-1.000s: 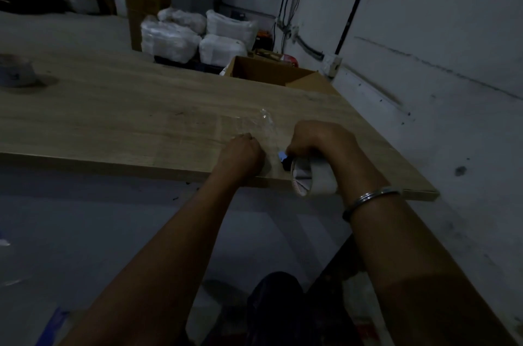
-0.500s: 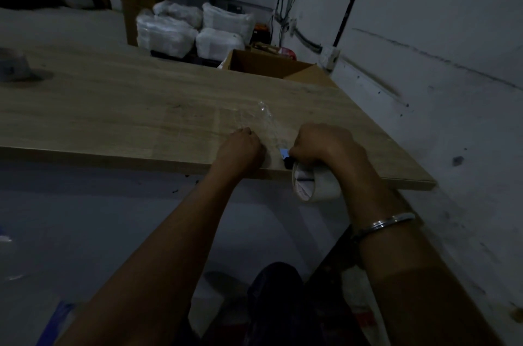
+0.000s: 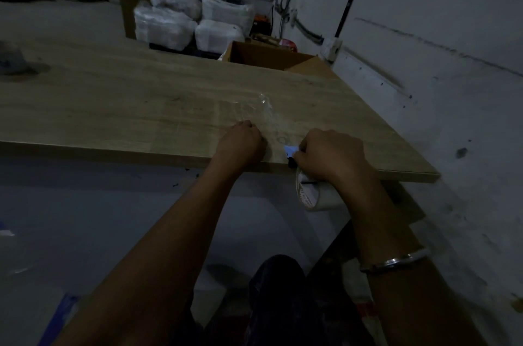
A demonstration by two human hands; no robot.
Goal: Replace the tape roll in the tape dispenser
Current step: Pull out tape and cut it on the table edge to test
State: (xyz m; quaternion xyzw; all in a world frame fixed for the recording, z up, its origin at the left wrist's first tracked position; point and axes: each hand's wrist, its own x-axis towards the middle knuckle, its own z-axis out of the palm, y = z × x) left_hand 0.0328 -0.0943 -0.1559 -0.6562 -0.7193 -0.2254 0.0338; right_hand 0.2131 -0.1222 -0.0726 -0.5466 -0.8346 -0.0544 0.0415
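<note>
From the head camera, your right hand [image 3: 331, 157] sits at about 4 o'clock from the middle of the frame, fingers curled around the tape dispenser [image 3: 291, 153] at the near edge of the wooden table [image 3: 119, 108]; only a blue tip and a dark part of it show past your knuckles. The tape roll [image 3: 314, 197] hangs just below that hand, under the table edge. Your left hand [image 3: 243, 144] lies beside it at 5 o'clock, fingers curled down against the tabletop; whether it pinches anything I cannot tell. A clear tape strip [image 3: 267, 116] runs over the wood between your hands toward 12 o'clock. A cardboard box [image 3: 263, 55] stands beyond the far edge.
</note>
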